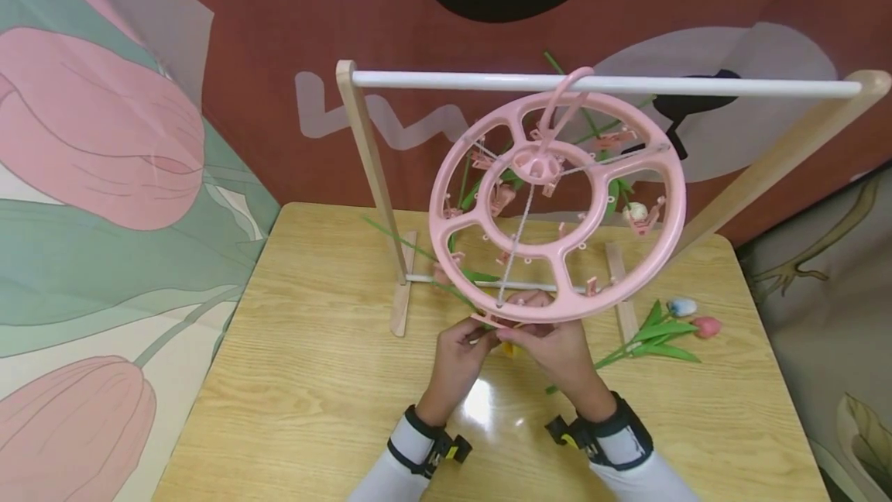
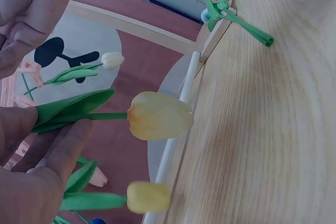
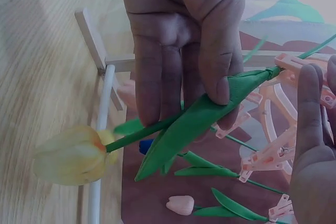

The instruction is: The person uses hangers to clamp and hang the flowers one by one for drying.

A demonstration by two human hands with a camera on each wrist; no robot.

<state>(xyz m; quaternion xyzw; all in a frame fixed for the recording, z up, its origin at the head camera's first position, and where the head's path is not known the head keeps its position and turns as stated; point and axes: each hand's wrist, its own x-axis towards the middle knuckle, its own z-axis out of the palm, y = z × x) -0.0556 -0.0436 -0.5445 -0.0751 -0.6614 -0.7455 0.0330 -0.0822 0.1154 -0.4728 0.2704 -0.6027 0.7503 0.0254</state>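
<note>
Below the front rim of a pink round hanger [image 1: 578,304], my left hand [image 1: 454,362] and right hand [image 1: 566,359] meet. In the right wrist view my left hand [image 3: 184,40] pinches the leaves and stem of a pale yellow tulip [image 3: 71,156] between thumb and fingers. My right hand [image 3: 315,166] grips a pink clip [image 3: 290,65], where the stem passes at the leaf base. The left wrist view shows the yellow bloom [image 2: 160,116] pointing toward the table, with my left hand [image 2: 47,166] at its leaves and my right hand [image 2: 31,19] above.
A white rail [image 1: 453,81] on wooden posts carries the hanger. Several clips and tulips hang from it; one white bloom [image 1: 635,212] is at the right. Pink [image 1: 707,327] and blue-white [image 1: 681,307] tulips lie on the table [image 1: 313,378] near the stand's right foot [image 1: 622,308].
</note>
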